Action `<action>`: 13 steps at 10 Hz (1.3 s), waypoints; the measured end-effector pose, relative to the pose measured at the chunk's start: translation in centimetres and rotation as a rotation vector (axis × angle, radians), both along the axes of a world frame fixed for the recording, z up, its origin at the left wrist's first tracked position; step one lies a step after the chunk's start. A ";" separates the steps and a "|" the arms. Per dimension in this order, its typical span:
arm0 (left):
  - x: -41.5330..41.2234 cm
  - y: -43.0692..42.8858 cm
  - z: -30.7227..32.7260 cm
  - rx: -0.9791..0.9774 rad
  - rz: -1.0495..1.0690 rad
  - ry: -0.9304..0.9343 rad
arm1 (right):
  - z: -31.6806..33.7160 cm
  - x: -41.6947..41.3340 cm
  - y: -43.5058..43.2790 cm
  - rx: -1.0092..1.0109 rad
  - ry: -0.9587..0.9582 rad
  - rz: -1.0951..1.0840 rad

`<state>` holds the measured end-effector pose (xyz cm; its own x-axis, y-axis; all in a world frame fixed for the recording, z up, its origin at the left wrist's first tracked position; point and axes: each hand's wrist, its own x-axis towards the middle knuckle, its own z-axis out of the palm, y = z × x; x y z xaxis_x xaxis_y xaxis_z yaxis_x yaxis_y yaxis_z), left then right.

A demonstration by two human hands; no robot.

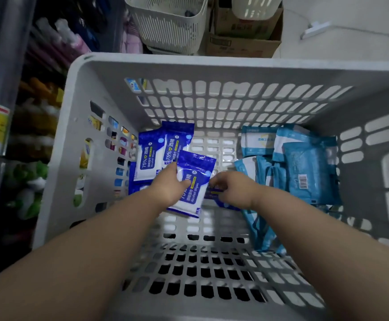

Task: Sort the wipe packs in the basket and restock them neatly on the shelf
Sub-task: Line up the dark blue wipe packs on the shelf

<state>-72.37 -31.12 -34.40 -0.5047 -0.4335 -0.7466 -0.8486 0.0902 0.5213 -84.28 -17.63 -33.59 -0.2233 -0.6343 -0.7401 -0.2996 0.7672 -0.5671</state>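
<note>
Head view: looking down into a pale grey slotted basket (110,89), both forearms reaching in.
Left hand (168,188): thumb and fingers clamped on the held pack (198,167), tilted, near the basket's middle.
Held pack: dark blue wrapper, white panel, "Alcohol Wipes" print.
Right hand (233,188): fingers curled over a second pack (214,194), also dark blue; grip hidden, cannot tell.
Dark blue packs (149,156): overlapping by the left wall.
Light blue packs (304,167): heaped along the right side, one barcode up.
Shelf (36,126): left of the basket, goods blurred.
</note>
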 end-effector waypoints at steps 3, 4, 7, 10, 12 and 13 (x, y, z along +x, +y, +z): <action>1.8 -1.4 -0.4 -0.274 -0.990 -0.057 | -2.9 -0.8 -1.2 0.100 0.743 0.624; 2.2 -0.9 -0.6 -0.407 -1.223 0.150 | -2.8 -0.7 -1.1 0.081 0.730 0.609; 1.4 0.8 0.2 -0.295 -0.974 0.089 | -0.3 -0.5 -2.7 0.057 -0.075 0.156; 2.7 0.9 2.0 -0.388 -1.331 -0.255 | 0.3 -0.3 -8.8 -0.137 -0.044 -0.316; 3.8 0.7 1.6 -0.394 -1.250 -0.234 | -2.1 4.7 -13.8 -0.050 -0.017 -0.317; 4.4 -0.1 2.1 -0.311 -1.308 -0.330 | -3.0 5.0 -14.6 -0.038 0.065 -0.373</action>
